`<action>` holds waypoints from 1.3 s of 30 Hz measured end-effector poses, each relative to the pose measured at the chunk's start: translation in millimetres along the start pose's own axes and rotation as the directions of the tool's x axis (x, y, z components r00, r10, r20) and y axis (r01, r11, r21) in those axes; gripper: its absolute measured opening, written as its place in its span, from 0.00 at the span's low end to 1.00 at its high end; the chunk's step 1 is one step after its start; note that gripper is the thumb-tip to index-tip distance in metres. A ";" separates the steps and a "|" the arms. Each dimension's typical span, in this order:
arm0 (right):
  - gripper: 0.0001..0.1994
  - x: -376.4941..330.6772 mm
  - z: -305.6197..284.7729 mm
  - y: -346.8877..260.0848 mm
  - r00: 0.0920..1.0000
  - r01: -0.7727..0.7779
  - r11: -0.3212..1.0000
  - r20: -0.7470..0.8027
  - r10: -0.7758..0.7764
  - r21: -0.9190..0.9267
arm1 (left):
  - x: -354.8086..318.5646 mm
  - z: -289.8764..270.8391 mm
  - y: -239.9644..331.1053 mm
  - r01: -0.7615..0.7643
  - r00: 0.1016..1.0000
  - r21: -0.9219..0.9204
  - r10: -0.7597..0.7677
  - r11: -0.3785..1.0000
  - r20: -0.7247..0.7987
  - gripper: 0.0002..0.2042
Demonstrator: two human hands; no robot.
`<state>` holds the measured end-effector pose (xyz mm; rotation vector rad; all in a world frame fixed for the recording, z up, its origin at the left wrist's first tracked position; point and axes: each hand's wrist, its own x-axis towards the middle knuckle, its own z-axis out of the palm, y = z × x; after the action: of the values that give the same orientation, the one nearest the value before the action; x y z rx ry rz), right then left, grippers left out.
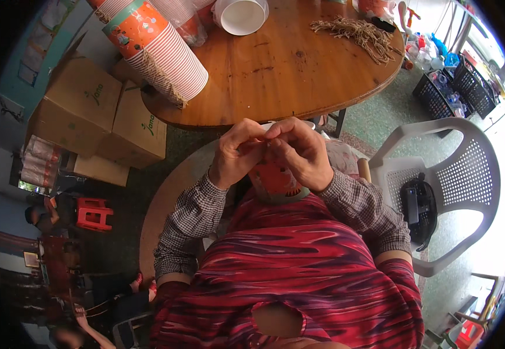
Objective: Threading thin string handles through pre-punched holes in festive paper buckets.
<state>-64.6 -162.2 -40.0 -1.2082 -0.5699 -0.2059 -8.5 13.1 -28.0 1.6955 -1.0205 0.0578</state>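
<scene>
An orange and green printed paper bucket (275,179) rests in my lap, with a bit of its white rim visible behind my fingers. My left hand (236,152) is closed in a pinch at the bucket's upper edge. Opposite it, the thumb and forefinger of my right hand (306,152) are also pinched together, and the fingertips of both hands nearly meet. Whatever lies between the fingertips is too small and hidden to make out. On the wooden table (264,75) ahead, a bundle of beige twine cords (357,36) lies at the far right.
A tall leaning stack of paper buckets (165,58) with twine hanging along it stands at the table's left. A white-mouthed bucket (242,16) lies on its side farther back. Cardboard boxes (92,110) fill the left; a plastic chair (462,174) holding a black bag (418,206) stands right.
</scene>
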 end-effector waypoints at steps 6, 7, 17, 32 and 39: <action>0.07 -3.3 -2.3 -2.2 0.998 -0.058 0.998 0.020 0.058 -0.007 | 7.9 -7.2 17.8 0.029 0.994 -0.002 -0.029 1.000 0.108 0.11; 0.07 -4.0 -2.8 -3.8 0.998 -0.058 0.998 0.018 0.058 -0.009 | 8.5 -8.0 26.2 0.060 0.990 0.024 -0.063 0.998 0.124 0.11; 0.09 -21.5 2.6 -14.7 0.995 0.037 0.982 0.093 -0.020 -0.187 | -0.4 -12.1 29.2 0.170 0.971 0.135 -0.189 0.976 0.143 0.07; 0.11 -47.9 -7.8 -35.5 0.975 0.129 0.926 0.217 -0.053 -0.356 | -17.5 9.5 48.2 0.052 0.998 0.275 -0.063 0.960 0.031 0.18; 0.09 -41.4 -6.6 -35.1 0.937 0.251 0.901 0.322 -0.134 -0.354 | -20.6 19.4 40.7 -0.058 0.998 0.431 0.062 0.900 0.004 0.17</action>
<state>-113.0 -186.9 -34.1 -1.5854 -0.9428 -0.3261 -56.1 8.6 -15.1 2.0594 -1.1090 0.3569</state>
